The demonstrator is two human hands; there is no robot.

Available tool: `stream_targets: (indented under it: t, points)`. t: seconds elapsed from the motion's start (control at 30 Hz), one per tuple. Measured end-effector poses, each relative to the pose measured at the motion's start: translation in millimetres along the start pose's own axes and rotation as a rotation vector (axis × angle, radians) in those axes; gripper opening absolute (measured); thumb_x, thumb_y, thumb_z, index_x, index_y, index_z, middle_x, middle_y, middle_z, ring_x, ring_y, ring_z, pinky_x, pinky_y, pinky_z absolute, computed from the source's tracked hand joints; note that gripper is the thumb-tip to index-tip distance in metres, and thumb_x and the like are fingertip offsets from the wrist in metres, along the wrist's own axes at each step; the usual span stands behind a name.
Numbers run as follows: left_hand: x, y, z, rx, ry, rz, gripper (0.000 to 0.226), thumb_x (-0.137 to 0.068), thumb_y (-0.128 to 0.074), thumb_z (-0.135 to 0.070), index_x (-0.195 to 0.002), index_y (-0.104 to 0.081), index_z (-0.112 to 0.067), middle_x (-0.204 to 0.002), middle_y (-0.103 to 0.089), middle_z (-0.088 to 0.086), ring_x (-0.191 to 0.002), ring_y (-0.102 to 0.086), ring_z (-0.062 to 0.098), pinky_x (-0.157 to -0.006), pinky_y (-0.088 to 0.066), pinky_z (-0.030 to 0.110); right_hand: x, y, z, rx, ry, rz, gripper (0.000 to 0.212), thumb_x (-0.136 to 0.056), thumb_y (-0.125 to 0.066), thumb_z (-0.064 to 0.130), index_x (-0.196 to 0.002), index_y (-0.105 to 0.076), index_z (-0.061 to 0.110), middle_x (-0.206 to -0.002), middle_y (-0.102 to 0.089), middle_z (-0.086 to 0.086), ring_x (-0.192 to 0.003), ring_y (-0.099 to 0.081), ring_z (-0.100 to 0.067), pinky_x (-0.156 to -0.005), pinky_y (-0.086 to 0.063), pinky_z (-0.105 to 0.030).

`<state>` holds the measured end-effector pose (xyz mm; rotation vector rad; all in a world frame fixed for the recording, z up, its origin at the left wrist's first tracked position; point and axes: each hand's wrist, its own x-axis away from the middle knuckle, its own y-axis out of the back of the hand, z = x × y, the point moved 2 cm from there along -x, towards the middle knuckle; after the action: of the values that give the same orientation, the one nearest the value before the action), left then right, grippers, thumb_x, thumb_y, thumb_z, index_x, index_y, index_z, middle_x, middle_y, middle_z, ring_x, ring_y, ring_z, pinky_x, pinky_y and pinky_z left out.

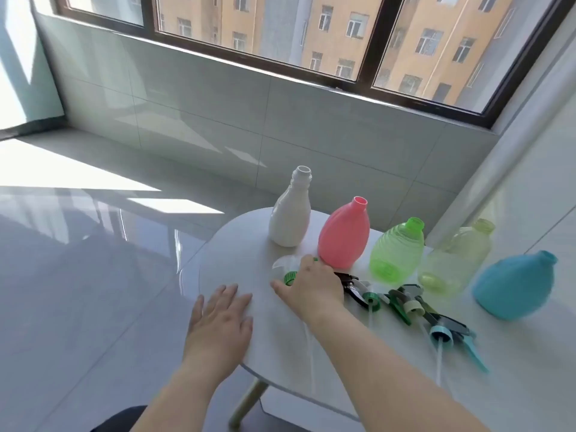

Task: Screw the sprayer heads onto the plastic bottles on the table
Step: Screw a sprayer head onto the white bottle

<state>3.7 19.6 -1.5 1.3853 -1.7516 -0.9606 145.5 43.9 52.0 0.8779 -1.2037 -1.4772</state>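
Several open-necked plastic bottles stand in a row on the white table (237, 269): a white bottle (290, 218), a pink bottle (343, 235), a green ribbed bottle (397, 251), a pale yellow-clear bottle (455, 260) and a blue bottle (514, 283). In front of them lie several sprayer heads (402, 299), one with a blue collar (442, 333). My right hand (311, 283) closes over a white sprayer head with a green collar (288, 274), just in front of the pink bottle. My left hand (219, 319) lies flat and open on the table's left edge.
The table is round with a wooden leg (246, 403) below its near edge. A tiled wall and a window (280, 29) lie behind it. A white wall stands close on the right, beside the blue bottle. Glossy floor spreads to the left.
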Motion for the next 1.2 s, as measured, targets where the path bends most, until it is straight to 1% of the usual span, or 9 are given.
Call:
stream_targets:
  t: [0.13, 0.27, 0.4, 0.53, 0.63, 0.73, 0.9, 1.03, 1.2]
  points:
    - [-4, -6, 3, -0.065, -0.023, -0.038, 0.047, -0.093, -0.019, -0.036, -0.139, -0.008, -0.033, -0.154, 0.002, -0.009, -0.14, 0.009, 0.007, -0.11, 0.016, 0.033, -11, -7, 3, 0.227, -0.024, 0.017, 0.055, -0.082, -0.046, 0.05, -0.114, -0.036, 0.006, -0.118, -0.056, -0.011, -0.108, -0.053, -0.029, -0.07, -0.032, -0.033]
    - [-7, -6, 8, -0.031, -0.07, -0.043, 0.046, -0.094, -0.02, -0.035, -0.139, -0.01, -0.033, -0.154, 0.002, -0.009, -0.14, 0.01, 0.007, -0.11, 0.017, 0.033, -19, -11, 7, 0.199, -0.064, 0.036, 0.041, -0.085, -0.046, 0.037, -0.11, -0.036, 0.005, -0.116, -0.059, -0.01, -0.103, -0.058, -0.029, -0.067, -0.036, -0.031]
    - [-8, -3, 14, 0.094, -0.112, -0.046, 0.043, -0.094, -0.025, -0.024, -0.135, -0.022, -0.035, -0.153, -0.004, -0.011, -0.139, 0.006, 0.004, -0.108, 0.018, 0.027, -18, -9, 5, 0.089, -0.119, 0.04, 0.05, -0.086, -0.042, 0.034, -0.123, -0.032, 0.001, -0.119, -0.056, -0.012, -0.105, -0.056, -0.031, -0.068, -0.037, -0.032]
    - [-7, 3, 16, 0.181, -0.131, -0.071, 0.04, -0.093, -0.027, -0.019, -0.13, -0.033, -0.034, -0.152, -0.013, -0.011, -0.139, 0.001, 0.003, -0.107, 0.017, 0.023, -12, 3, 2, -0.245, -0.141, -0.033, 0.038, -0.081, -0.047, 0.036, -0.106, -0.044, 0.007, -0.103, -0.06, -0.011, -0.095, -0.057, -0.031, -0.068, -0.037, -0.032]
    - [-6, 6, 15, 0.24, -0.139, -0.049, 0.04, -0.092, -0.031, -0.014, -0.126, -0.039, -0.033, -0.15, -0.017, -0.011, -0.139, -0.002, 0.004, -0.109, 0.015, 0.024, -6, 17, 2, -0.68, -0.067, -0.032, 0.022, -0.079, -0.055, 0.03, -0.088, -0.048, 0.012, -0.077, -0.059, -0.006, -0.067, -0.058, -0.022, -0.062, -0.044, -0.03]
    - [-5, 11, 16, 0.294, -0.143, -0.022, 0.041, -0.09, -0.035, -0.008, -0.123, -0.043, -0.031, -0.148, -0.022, -0.01, -0.139, -0.006, 0.006, -0.111, 0.01, 0.026, 4, 36, -6, -1.09, 0.02, -0.017, 0.009, -0.082, -0.057, 0.019, -0.084, -0.051, 0.012, -0.064, -0.06, -0.001, -0.045, -0.057, -0.005, -0.048, -0.046, -0.017]
    - [3, 18, 15, 0.408, -0.119, -0.08, 0.036, -0.087, -0.041, 0.0, -0.115, -0.054, -0.018, -0.137, -0.044, 0.0, -0.136, -0.024, 0.014, -0.111, -0.012, 0.027, 17, 70, -42, -1.417, 0.089, -0.06, 0.007, -0.085, -0.05, 0.01, -0.086, -0.056, 0.014, -0.067, -0.068, 0.0, -0.063, -0.066, -0.011, -0.064, -0.054, -0.027]
    - [4, 26, 4, 0.468, -0.062, -0.19, 0.029, -0.083, -0.051, -0.001, -0.107, -0.06, -0.015, -0.122, -0.057, 0.005, -0.121, -0.044, 0.022, -0.103, -0.028, 0.033, 26, 91, -80, -1.62, 0.146, -0.097, 0.01, -0.082, -0.051, 0.012, -0.086, -0.06, 0.015, -0.068, -0.071, 0.007, -0.067, -0.065, -0.007, -0.06, -0.054, -0.019]
    - [-26, 36, -30, 0.535, -0.126, -0.261, 0.033, -0.082, -0.056, -0.008, -0.114, -0.055, -0.016, -0.12, -0.057, 0.002, -0.107, -0.045, 0.011, -0.09, -0.029, 0.022, 27, 94, -116, -1.783, 0.112, -0.14, 0.02, -0.064, -0.057, 0.019, -0.082, -0.062, 0.014, -0.07, -0.072, 0.004, -0.065, -0.065, -0.008, -0.061, -0.054, -0.017]
